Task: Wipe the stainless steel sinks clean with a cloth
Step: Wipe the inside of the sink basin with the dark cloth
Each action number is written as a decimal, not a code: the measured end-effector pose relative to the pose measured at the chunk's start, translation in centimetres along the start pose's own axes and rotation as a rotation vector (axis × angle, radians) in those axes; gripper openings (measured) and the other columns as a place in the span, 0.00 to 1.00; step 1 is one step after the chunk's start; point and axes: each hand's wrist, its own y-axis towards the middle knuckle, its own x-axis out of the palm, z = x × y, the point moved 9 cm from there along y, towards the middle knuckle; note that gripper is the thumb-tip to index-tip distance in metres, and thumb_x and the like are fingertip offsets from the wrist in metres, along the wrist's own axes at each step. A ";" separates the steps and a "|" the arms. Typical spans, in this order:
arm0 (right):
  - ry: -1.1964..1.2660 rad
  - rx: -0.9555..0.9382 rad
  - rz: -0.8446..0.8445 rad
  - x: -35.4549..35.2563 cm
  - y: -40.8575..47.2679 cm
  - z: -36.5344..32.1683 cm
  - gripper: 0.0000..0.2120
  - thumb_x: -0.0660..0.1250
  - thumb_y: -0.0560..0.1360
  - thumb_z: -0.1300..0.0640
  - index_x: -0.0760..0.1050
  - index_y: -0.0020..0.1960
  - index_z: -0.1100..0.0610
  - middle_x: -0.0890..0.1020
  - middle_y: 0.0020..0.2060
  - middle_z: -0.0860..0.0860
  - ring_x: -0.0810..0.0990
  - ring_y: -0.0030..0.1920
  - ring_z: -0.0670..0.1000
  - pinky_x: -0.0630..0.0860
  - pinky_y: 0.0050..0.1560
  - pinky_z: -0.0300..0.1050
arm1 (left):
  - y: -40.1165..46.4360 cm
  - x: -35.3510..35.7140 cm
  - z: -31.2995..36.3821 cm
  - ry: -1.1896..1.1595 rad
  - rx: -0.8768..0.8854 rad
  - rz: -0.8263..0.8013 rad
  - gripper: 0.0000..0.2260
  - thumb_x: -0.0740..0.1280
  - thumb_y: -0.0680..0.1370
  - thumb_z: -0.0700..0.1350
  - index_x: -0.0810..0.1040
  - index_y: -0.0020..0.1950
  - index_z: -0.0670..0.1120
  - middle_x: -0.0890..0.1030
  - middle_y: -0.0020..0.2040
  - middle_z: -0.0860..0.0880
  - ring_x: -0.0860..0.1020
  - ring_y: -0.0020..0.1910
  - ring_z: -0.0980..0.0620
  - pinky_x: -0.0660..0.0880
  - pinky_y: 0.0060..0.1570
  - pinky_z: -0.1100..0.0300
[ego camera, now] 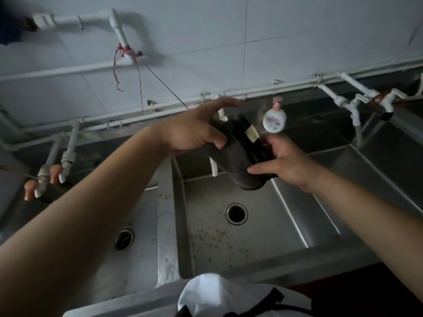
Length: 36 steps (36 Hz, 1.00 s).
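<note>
A dark grey cloth (235,156) with a pale tag hangs in the air over the middle sink basin (229,243). My left hand (194,131) grips its upper left side, thumb on the front. My right hand (286,165) holds its right and lower edge, fingers stretched under it. The middle basin's floor is speckled with brown spots around its round drain (236,213). The left basin (142,225) is partly hidden by my left forearm; its drain (124,239) shows. A third steel basin (357,170) lies to the right.
A white and pink pump bottle (274,118) stands on the back ledge behind the cloth. White pipes run along the tiled wall, with taps at left (55,176) and at right (386,106). A white tap spout (214,169) hangs behind the cloth. My white garment (219,296) is at the bottom.
</note>
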 end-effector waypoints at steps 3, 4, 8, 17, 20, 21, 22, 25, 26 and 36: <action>0.047 0.036 -0.099 0.9 0.0 1.2 0.28 0.78 0.62 0.58 0.75 0.60 0.47 0.83 0.55 0.50 0.81 0.59 0.50 0.78 0.62 0.53 | 0.1 0.6 -2.1 -0.134 0.006 0.023 0.38 0.63 0.63 0.29 0.68 0.73 0.50 0.76 0.58 0.26 0.78 0.53 0.30 0.73 0.51 0.45; 0.087 0.046 -0.158 1.7 -0.1 1.5 0.27 0.78 0.64 0.58 0.76 0.60 0.45 0.83 0.56 0.48 0.81 0.59 0.49 0.78 0.60 0.48 | 0.1 0.4 -2.9 -0.177 0.011 0.053 0.38 0.63 0.63 0.29 0.70 0.72 0.49 0.77 0.55 0.26 0.79 0.50 0.33 0.73 0.51 0.46; 0.154 0.120 -0.215 4.1 0.0 3.7 0.14 0.74 0.72 0.62 0.82 0.56 0.53 0.86 0.52 0.50 0.84 0.54 0.48 0.78 0.50 0.35 | 0.1 0.6 -7.5 -0.425 -0.027 0.203 0.32 0.61 0.62 0.27 0.76 0.66 0.44 0.82 0.50 0.37 0.79 0.49 0.40 0.76 0.50 0.50; -0.124 0.698 -0.252 6.8 -2.2 23.7 0.08 0.71 0.75 0.61 0.80 0.54 0.58 0.85 0.49 0.55 0.83 0.51 0.55 0.80 0.52 0.50 | -6.0 5.5 -27.3 0.142 -0.663 0.611 0.37 0.71 0.77 0.47 0.53 0.77 0.66 0.41 0.81 0.51 0.48 0.79 0.38 0.57 0.74 0.37; -0.218 0.811 0.023 3.2 -3.8 30.0 0.05 0.71 0.74 0.60 0.79 0.50 0.57 0.84 0.49 0.58 0.82 0.49 0.58 0.78 0.52 0.50 | -10.4 9.8 -33.0 0.293 -0.907 0.665 0.38 0.66 0.78 0.57 0.44 0.79 0.63 0.36 0.81 0.49 0.41 0.79 0.40 0.45 0.76 0.40; -0.232 0.838 0.131 1.8 -4.3 31.5 0.06 0.71 0.74 0.59 0.79 0.51 0.56 0.84 0.49 0.57 0.81 0.49 0.57 0.77 0.48 0.48 | -11.8 11.0 -34.4 0.316 -0.968 0.690 0.38 0.65 0.78 0.59 0.42 0.79 0.62 0.36 0.81 0.48 0.40 0.79 0.40 0.44 0.76 0.41; -0.251 0.859 0.229 0.5 -4.6 32.8 0.07 0.71 0.73 0.58 0.78 0.51 0.56 0.83 0.49 0.56 0.81 0.49 0.58 0.75 0.46 0.46 | -12.9 12.3 -35.5 0.332 -1.023 0.712 0.38 0.64 0.78 0.60 0.42 0.79 0.61 0.36 0.81 0.47 0.40 0.79 0.41 0.43 0.76 0.42; -0.351 0.878 0.346 -2.1 -4.7 36.4 0.13 0.71 0.71 0.58 0.75 0.55 0.54 0.81 0.55 0.56 0.80 0.51 0.57 0.71 0.46 0.43 | -15.3 15.1 -37.9 0.332 -1.156 0.807 0.38 0.63 0.77 0.60 0.41 0.79 0.62 0.37 0.81 0.47 0.40 0.80 0.41 0.42 0.76 0.42; -0.399 0.872 0.327 -2.6 -4.4 37.5 0.16 0.70 0.71 0.58 0.73 0.58 0.54 0.80 0.57 0.56 0.80 0.53 0.58 0.71 0.48 0.43 | -15.6 15.8 -38.4 0.318 -1.190 0.845 0.38 0.62 0.77 0.60 0.42 0.79 0.62 0.38 0.81 0.47 0.40 0.80 0.42 0.42 0.77 0.43; -0.881 0.809 -0.001 -3.7 0.3 46.3 0.23 0.66 0.74 0.59 0.66 0.67 0.50 0.76 0.62 0.59 0.77 0.59 0.65 0.75 0.59 0.56 | -15.2 17.3 -39.4 0.410 -1.412 1.014 0.33 0.55 0.78 0.63 0.44 0.80 0.61 0.46 0.82 0.48 0.43 0.80 0.45 0.43 0.77 0.45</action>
